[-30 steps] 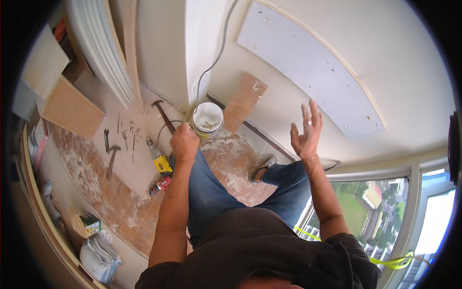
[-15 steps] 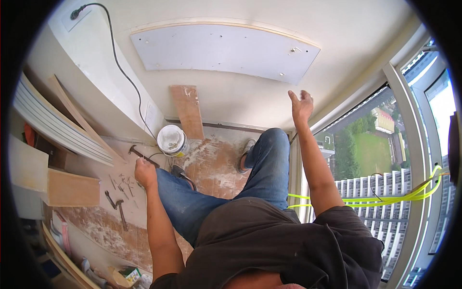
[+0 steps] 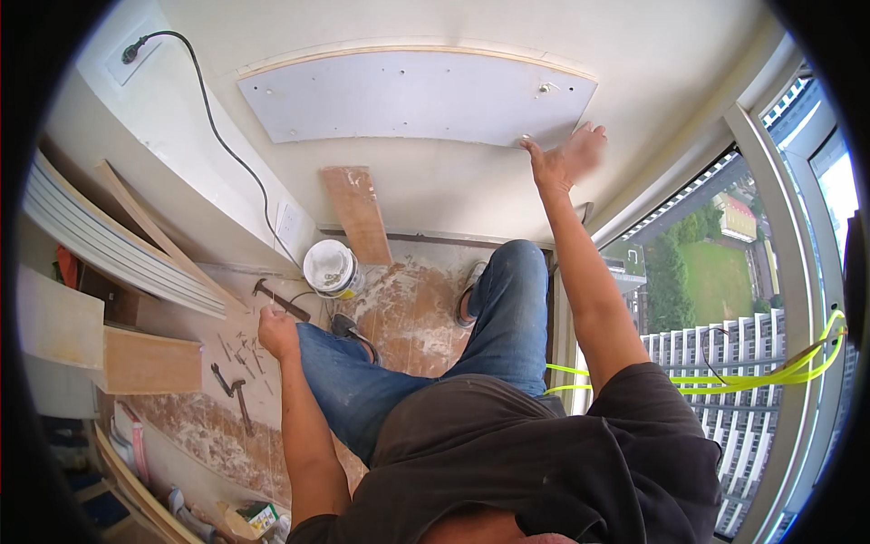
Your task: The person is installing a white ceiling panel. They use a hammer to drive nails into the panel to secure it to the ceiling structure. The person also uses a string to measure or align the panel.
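My right hand (image 3: 566, 161) reaches up to the lower right corner of a long white panel (image 3: 399, 100) on the wall. Its thumb lies at the panel's bottom edge, and the fingers, a little blurred, are spread and hold nothing. My left hand (image 3: 278, 332) is closed above my left knee. A thin, pale bit sticks up from its fingers, too small to name. Just beyond that hand a hammer (image 3: 283, 300) lies on the floor. The panel has several small holes and a small fitting (image 3: 547, 88) near its right end.
A white bucket (image 3: 330, 265) stands by the wall beside a leaning wooden board (image 3: 357, 213). More tools, including a second hammer (image 3: 242, 408), lie on the floor at left near stacked panels (image 3: 118, 240). A black cord (image 3: 213, 109) hangs from a socket. Yellow-green straps (image 3: 752, 374) cross the window at right.
My right hand has risen from below the panel to its lower right corner, its fingers spreading. My left hand has shifted slightly and stays closed.
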The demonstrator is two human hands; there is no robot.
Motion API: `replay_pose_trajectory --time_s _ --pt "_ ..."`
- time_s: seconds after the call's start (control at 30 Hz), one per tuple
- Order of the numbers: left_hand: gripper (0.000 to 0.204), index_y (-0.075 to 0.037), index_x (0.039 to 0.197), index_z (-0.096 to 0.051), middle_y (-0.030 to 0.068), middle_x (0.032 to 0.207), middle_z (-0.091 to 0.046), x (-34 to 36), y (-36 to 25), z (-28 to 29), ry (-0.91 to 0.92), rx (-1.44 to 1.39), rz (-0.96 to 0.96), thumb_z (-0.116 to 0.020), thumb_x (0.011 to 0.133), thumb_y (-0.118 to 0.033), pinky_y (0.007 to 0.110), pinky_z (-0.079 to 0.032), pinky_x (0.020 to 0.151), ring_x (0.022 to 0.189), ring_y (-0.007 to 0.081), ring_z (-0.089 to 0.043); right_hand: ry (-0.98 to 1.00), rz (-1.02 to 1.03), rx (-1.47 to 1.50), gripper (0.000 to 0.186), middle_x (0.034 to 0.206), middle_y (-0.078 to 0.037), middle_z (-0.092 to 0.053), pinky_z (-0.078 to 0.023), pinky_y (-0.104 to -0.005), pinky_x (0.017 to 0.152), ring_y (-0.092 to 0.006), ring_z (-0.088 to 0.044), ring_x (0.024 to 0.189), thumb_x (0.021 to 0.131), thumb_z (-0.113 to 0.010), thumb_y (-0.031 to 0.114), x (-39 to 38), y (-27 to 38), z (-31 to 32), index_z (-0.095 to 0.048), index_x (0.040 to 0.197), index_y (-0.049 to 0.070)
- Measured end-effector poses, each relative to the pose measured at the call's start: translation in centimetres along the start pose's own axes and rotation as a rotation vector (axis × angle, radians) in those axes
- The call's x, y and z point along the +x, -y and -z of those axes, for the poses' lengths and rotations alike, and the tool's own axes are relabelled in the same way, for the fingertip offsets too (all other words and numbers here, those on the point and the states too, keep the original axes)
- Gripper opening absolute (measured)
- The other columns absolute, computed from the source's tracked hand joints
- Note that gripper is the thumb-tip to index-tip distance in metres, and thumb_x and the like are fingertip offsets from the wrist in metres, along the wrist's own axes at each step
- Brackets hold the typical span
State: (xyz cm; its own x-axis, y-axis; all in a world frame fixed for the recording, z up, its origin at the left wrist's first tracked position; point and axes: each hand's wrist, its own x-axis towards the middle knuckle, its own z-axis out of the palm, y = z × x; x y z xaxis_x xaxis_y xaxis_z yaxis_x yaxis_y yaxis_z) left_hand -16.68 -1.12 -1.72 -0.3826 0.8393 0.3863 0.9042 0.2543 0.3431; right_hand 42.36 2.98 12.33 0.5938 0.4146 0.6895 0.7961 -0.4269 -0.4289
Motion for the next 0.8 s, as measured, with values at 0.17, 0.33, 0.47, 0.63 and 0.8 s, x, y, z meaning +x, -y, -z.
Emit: replay_pose_trajectory --time_s 0.17,0.33,0.47,0.63,0.8 --pt "0.017 -0.007 0.096 -0.068 0.0183 0.090 -0.071 0.2 -0.3 0.1 -0.003 0.014 -0.008 -0.055 0.089 -0.015 0.051 -0.052 0.073 0.081 0.0407 -0.068 -0.011 0.074 -0.029 0.138 0.161 -0.028 -0.008 -0.008 -0.0656 0.117 -0.0457 -0.004 0.151 0.060 -0.090 0.056 1.1 0.0 -0.2 -0.009 0.155 -0.003" --pt "0.017 -0.007 0.097 -0.068 0.0182 0.091 -0.071 0.3 0.3 -0.4 -0.001 -0.007 -0.015 -0.055 0.089 -0.015 0.051 -0.053 0.073 0.081 0.0409 -0.068 0.002 0.144 -0.036 0.136 0.162 -0.028 -0.009 -0.008 -0.0658 0.117 -0.0453 -0.006 0.151 0.059 -0.090 0.053 2.2 0.3 0.1 -0.013 0.155 -0.004" --pt "0.019 -0.007 0.098 -0.069 0.0185 0.092 -0.071 0.3 0.0 0.1 0.007 -0.015 -0.016 -0.054 0.088 -0.014 0.051 -0.053 0.074 0.083 0.0410 -0.068 -0.003 0.147 -0.065 0.128 0.162 -0.028 -0.009 -0.008 -0.0666 0.116 -0.0442 -0.006 0.151 0.062 -0.090 0.050 2.2 0.3 -0.1 -0.018 0.154 -0.005" --pt "0.020 -0.007 0.099 -0.069 0.0186 0.094 -0.072 0.4 0.2 -0.1 0.014 -0.023 0.009 -0.054 0.089 -0.014 0.051 -0.053 0.075 0.085 0.0412 -0.068 -0.160 0.345 -0.196 0.115 0.161 -0.029 -0.010 -0.011 -0.0700 0.113 -0.0474 -0.006 0.150 0.074 -0.083 0.044 1.4 -0.6 -1.0 -0.017 0.154 -0.005" --pt "0.018 -0.007 0.095 -0.068 0.0195 0.093 -0.071 0.5 0.0 -0.3 0.015 -0.051 0.023 -0.053 0.090 -0.016 0.051 -0.051 0.076 0.086 0.0413 -0.067 -0.137 0.233 0.059 0.110 0.161 -0.033 -0.004 -0.011 -0.0718 0.112 -0.0527 -0.003 0.149 0.078 -0.076 0.040 1.6 3.5 1.1 -0.012 0.155 -0.005"
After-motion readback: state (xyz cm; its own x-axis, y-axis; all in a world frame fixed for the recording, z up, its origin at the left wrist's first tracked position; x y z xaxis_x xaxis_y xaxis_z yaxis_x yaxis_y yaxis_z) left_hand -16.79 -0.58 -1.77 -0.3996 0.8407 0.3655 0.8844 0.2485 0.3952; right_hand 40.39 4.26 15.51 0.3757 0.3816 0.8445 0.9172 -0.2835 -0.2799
